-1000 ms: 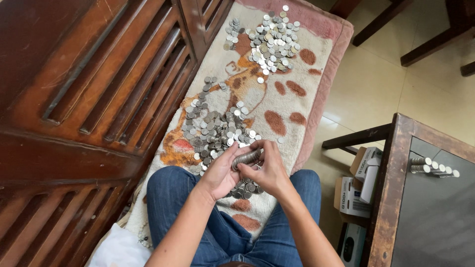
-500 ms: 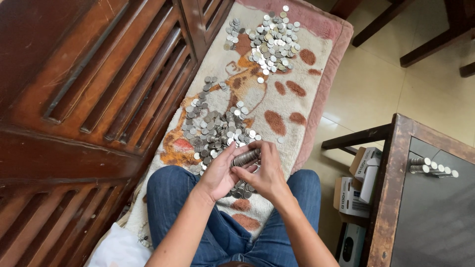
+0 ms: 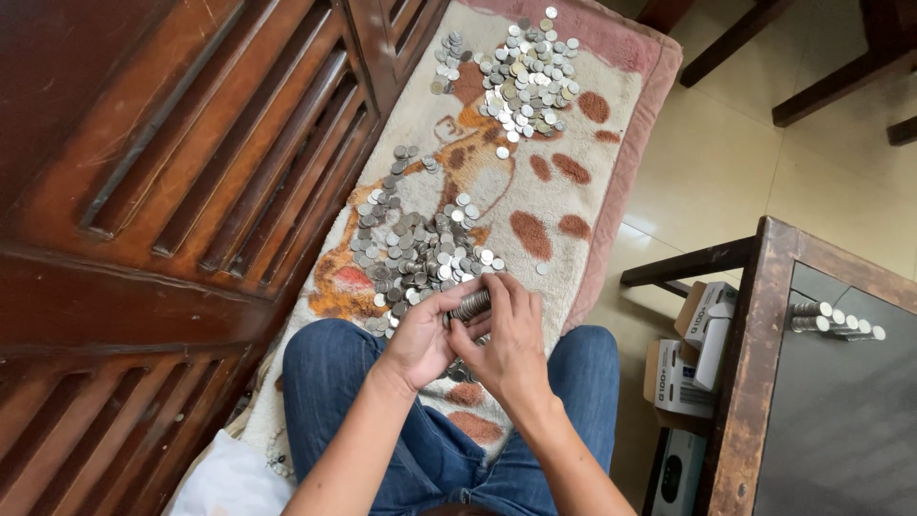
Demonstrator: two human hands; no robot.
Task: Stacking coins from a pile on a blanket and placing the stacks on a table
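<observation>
Patterned towel [image 3: 573, 124] lying on tiled floor beside dark wooden door [image 3: 172, 191]. Coin stack [image 3: 471, 305] sitting sideways over lap, left hand [image 3: 420, 339] and right hand [image 3: 506, 339] both closing on it. Looks heavy, slick, prone to buckling; gripping ends seems safest. Loose coin pile [image 3: 411, 248] lying just beyond.

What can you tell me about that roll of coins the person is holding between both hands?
The stack of coins is a short column of silver-grey metal discs pressed face to face, their ridged edges showing. It lies roughly sideways, tilted up to the right, above the person's lap. The left hand pinches one end and the right hand cups the other, with fingers curled over the top. Just beyond it lies a loose heap of coins on a patterned cream towel.
</observation>
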